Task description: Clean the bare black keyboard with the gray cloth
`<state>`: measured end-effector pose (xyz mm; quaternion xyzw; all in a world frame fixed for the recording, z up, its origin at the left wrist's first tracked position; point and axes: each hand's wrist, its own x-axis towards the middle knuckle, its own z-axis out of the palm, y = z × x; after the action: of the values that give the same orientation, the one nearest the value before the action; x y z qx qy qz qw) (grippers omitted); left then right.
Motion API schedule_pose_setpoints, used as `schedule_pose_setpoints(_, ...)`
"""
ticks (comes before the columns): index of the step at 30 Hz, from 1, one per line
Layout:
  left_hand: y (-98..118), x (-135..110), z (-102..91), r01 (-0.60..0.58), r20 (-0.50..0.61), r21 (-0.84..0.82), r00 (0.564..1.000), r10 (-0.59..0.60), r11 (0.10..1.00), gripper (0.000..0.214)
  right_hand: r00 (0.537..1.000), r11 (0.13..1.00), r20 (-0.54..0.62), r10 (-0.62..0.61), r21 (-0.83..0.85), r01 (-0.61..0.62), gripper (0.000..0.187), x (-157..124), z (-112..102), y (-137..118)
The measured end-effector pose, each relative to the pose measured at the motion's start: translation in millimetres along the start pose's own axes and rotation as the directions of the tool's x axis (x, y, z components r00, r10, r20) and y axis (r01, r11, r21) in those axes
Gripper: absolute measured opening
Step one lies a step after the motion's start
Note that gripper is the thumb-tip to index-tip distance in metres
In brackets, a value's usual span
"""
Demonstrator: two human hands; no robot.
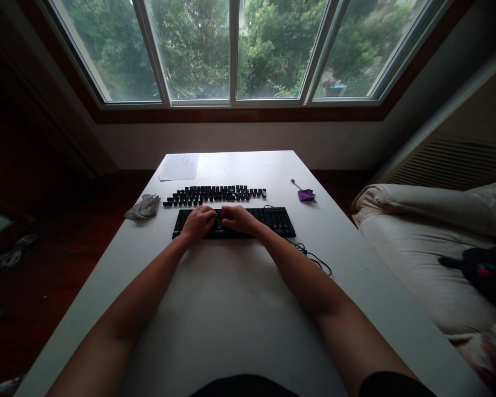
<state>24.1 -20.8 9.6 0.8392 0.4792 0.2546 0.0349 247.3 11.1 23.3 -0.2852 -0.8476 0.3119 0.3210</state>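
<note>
A black keyboard (275, 221) lies across the white table, partly covered by both hands. My left hand (199, 222) rests over its left-middle part, fingers bent and drawn together toward the thumb. Close beside it, my right hand (236, 218) is closed in a pinch above the middle keys. Whatever sits between the fingertips of either hand is too small and dark to make out. Just behind the keyboard, loose black keycaps (215, 193) stand in several rough rows. The keyboard's black cable (310, 255) lies in loops by its right end.
On the white table (240, 309) are a crumpled grey cloth (144, 207) at left, a paper sheet (179, 167) at the far left corner, and a purple cloth (306, 195) with a thin stick-like tool (296, 184) at right. A beige sofa (400, 259) stands to the right.
</note>
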Motion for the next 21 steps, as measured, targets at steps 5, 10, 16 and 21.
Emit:
schedule_pose_setpoints(5,4,-4,-4.7,-0.039,0.039,-0.038,0.998,0.041,0.998,0.021,0.996,0.996,0.094,0.001,0.086,-0.009,0.01,-1,-9,7)
schedule_pose_setpoints(10,8,-4,-5.8,-0.068,0.064,-0.057,0.995,0.071,0.996,0.02,0.99,0.956,0.128,0.056,0.279,-0.09,0.006,-2,-12,9)
schedule_pose_setpoints(16,13,-5,-7.3,-0.042,0.088,-0.104,0.995,0.051,0.994,0.022,0.984,0.86,0.118,0.131,0.481,-0.172,0.007,-2,-11,17)
schedule_pose_setpoints(21,15,-4,-6.5,-0.009,0.055,-0.151,0.998,0.018,0.989,0.026,0.99,0.87,0.033,0.137,0.474,-0.136,0.008,1,-7,22)
